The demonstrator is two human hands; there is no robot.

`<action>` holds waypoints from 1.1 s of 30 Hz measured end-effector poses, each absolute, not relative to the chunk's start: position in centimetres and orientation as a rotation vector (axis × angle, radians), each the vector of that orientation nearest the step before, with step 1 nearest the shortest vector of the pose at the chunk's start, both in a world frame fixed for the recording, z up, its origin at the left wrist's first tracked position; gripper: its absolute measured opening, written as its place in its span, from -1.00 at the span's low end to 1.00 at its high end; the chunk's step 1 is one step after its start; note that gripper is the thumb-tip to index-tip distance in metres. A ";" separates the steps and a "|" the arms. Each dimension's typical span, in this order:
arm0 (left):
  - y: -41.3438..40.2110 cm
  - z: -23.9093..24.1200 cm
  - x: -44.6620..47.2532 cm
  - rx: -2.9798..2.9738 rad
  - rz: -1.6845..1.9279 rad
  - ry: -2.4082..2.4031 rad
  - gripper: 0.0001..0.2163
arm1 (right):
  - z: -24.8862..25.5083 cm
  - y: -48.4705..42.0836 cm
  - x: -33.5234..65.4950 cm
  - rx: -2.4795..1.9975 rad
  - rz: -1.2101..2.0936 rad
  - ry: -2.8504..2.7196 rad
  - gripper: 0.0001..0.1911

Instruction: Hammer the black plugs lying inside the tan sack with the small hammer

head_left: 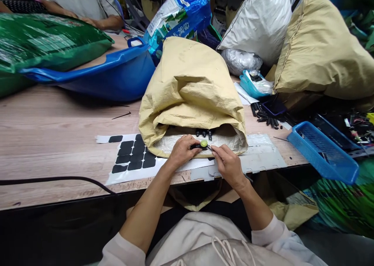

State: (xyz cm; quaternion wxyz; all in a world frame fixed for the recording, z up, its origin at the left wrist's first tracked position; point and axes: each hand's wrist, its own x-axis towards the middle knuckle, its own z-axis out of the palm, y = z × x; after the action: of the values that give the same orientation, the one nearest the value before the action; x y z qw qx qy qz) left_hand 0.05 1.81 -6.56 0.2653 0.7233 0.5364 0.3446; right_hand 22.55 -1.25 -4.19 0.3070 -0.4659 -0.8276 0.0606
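At the mouth of a yellow woven sack [201, 79], my two hands meet over its pale inner lining. My left hand [184, 151] is closed on a small black part with a yellow-green round piece [203, 143] on it. From the other side, my right hand [229, 162] pinches a thin dark rod-like piece [209, 147] against that part; its exact kind is too small to make out. Several small black parts [203, 133] lie just inside the sack's opening. Under the sack's left edge is a white sheet with black rounded-square stickers [131, 155].
A blue basin [117, 73] and green bag [49, 42] stand left. Blue basket [324, 151] overhangs the table edge at right. Black pieces [267, 116] lie scattered near a teal tray [254, 85]. Full sacks [324, 48] rise behind. Another person's arm [108, 22] rests across the table.
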 end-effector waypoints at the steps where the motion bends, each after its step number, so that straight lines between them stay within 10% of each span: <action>1: 1.8 -6.6 0.0 1.949 0.932 1.450 -0.88 | -4.1 -1.2 22.7 -1.239 0.163 -2.163 -0.64; 33: 1.2 -6.3 0.3 2.056 0.902 1.470 -0.86 | -6.6 0.5 25.8 -1.478 -0.451 -2.132 -0.75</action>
State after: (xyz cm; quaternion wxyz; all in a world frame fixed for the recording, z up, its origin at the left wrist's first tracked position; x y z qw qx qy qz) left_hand 0.26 1.21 -6.27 0.2269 0.7461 0.5334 0.3275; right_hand 25.84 0.55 -6.56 0.2515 -0.5434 -0.7836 -0.1658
